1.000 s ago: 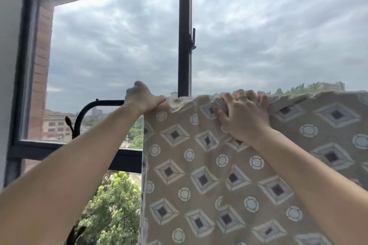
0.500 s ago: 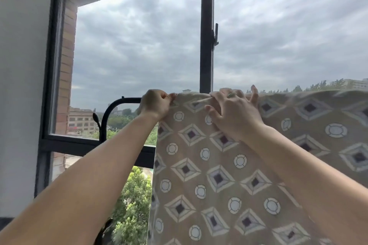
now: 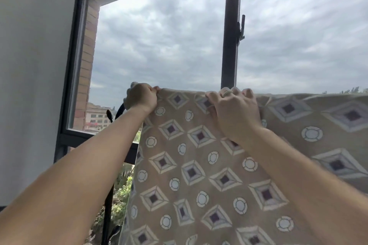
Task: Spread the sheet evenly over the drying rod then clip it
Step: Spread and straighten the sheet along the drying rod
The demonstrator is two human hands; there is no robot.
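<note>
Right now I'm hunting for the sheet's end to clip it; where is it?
The sheet ends left of centre in the head view, pinched in the left hand, just before the window post.

Both arms reach up, left hand (image 3: 141,97) and right hand (image 3: 236,112) fisted.

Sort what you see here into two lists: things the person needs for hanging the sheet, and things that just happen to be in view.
Part of the job:
- sheet, draped over the top
- drying rack, only its dark curved end shows
- left hand, gripping the sheet's corner
- right hand, gripping its top edge

Just there:
- window frame
- window handle
- brick wall
- buildings outside
- ring

No clips are visible.
</note>
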